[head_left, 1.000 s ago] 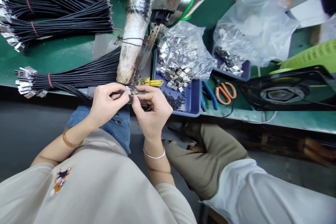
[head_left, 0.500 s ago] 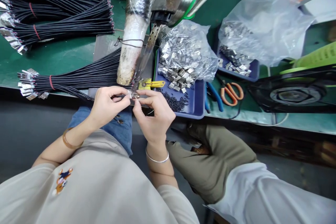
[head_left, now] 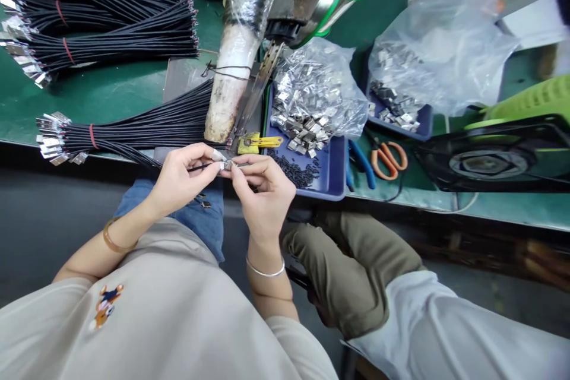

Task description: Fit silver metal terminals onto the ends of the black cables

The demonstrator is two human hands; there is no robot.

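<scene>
My left hand (head_left: 182,179) pinches the end of a thin black wire (head_left: 201,166) at the table's front edge. My right hand (head_left: 262,190) pinches a small metal clip (head_left: 228,164) against that wire end; the fingertips of both hands meet there. A bundle of black wires (head_left: 142,127) tied with a red band lies just behind my left hand, with metal clips (head_left: 51,138) on its far ends. A blue tray (head_left: 332,172) to the right holds loose metal clips (head_left: 305,127) spilling from a clear bag and a pile of small black sleeves (head_left: 296,171).
A plastic-wrapped machine arm (head_left: 236,53) stands over my hands. More wire bundles (head_left: 102,24) lie at the back left. Orange scissors (head_left: 389,155), blue pliers (head_left: 361,160), a second tray with a clip bag (head_left: 401,107) and a fan (head_left: 490,160) sit right. Another person's leg (head_left: 356,273) is beside me.
My hands stayed together at the wire end; the fingers shifted slightly as the clip was worked against the wire. The view drifted a little.
</scene>
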